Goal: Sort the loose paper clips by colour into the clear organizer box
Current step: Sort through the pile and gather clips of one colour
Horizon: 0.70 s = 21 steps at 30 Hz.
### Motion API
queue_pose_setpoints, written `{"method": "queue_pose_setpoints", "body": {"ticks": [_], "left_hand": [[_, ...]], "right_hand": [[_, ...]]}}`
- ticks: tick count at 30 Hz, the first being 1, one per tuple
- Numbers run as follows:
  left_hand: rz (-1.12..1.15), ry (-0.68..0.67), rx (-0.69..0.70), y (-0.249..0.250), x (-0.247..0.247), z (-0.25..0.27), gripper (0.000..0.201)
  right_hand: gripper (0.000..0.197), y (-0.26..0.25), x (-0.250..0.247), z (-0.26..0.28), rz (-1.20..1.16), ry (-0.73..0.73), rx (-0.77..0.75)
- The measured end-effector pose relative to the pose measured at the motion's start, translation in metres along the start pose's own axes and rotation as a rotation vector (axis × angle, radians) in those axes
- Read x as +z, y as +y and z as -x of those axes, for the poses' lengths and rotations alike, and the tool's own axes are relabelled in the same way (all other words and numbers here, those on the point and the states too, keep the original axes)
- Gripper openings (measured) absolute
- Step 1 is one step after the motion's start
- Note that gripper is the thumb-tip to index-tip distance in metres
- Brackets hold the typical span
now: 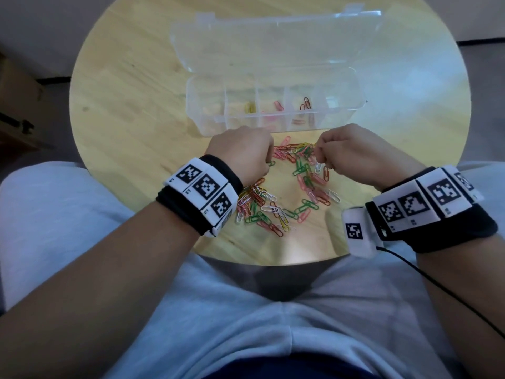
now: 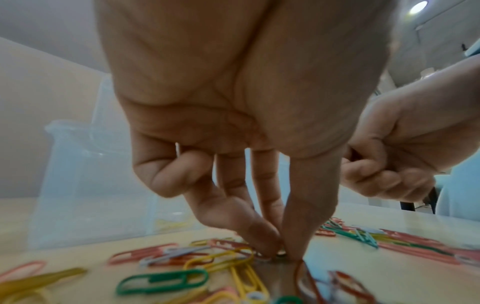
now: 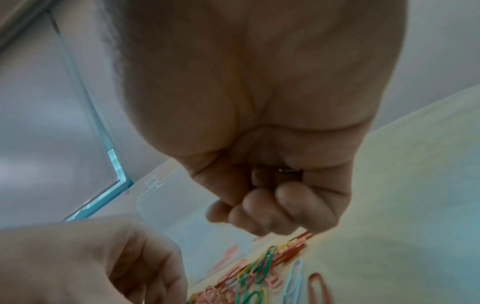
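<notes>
Nearest the head camera: the person's lap in pale grey trousers (image 1: 246,324), with both forearms reaching forward over the near edge of a round wooden bench (image 1: 123,91). Each wrist carries a black band with white marker blocks (image 1: 203,187).

Loose paper clips (image 1: 284,192) lie in a spread pile on the bench between the two hands and toward the near edge; red, pink, green, yellow and white clips are mixed together.

Left hand (image 1: 243,154): lowered onto the left side of the pile. The left wrist view shows thumb and fingers (image 2: 262,236) brought together in a pinch at bench level, tips touching the surface among the clips. Whether a clip is actually held in that pinch cannot be told.

Right hand (image 1: 352,151): raised just above the right side of the pile, fingers (image 3: 283,209) curled into the palm. A small glint of metal shows inside the curl in the right wrist view; what it is cannot be determined.

Clear organizer box (image 1: 273,105): just beyond the hands, lid (image 1: 273,42) swung open and lying back. Compartments run in a row. One holds yellow clips (image 1: 250,108), the next pink clips (image 1: 278,105), the next dark red clips (image 1: 306,103).
</notes>
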<state>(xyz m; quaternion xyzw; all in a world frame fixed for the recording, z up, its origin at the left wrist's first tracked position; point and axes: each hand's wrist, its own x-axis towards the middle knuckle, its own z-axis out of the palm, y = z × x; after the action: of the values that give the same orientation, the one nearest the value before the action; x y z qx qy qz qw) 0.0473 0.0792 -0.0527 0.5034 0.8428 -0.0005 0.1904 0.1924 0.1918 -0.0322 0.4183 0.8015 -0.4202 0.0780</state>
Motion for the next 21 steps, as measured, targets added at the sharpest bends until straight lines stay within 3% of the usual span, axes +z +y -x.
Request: {"method": "queue_pose_setpoints", "body": {"ticks": [5, 12, 16, 21], "left_hand": [[-0.042, -0.040, -0.018, 0.003, 0.001, 0.001, 0.011], [-0.018, -0.066, -0.011, 0.001, 0.004, 0.001, 0.017], [0.165, -0.025, 0.008, -0.006, -0.005, 0.002, 0.011], [0.458, 0.144, -0.029, -0.019, -0.021, 0.002, 0.006]], "right_hand": [[0.019, 0.000, 0.006, 0.001, 0.235, 0.031, -0.082], [0.013, -0.001, 0.009, 0.001, 0.303, 0.056, -0.137], [0.016, -0.001, 0.015, -0.002, 0.317, 0.047, -0.111], [0.010, 0.002, 0.019, -0.006, 0.340, 0.041, -0.088]]}}
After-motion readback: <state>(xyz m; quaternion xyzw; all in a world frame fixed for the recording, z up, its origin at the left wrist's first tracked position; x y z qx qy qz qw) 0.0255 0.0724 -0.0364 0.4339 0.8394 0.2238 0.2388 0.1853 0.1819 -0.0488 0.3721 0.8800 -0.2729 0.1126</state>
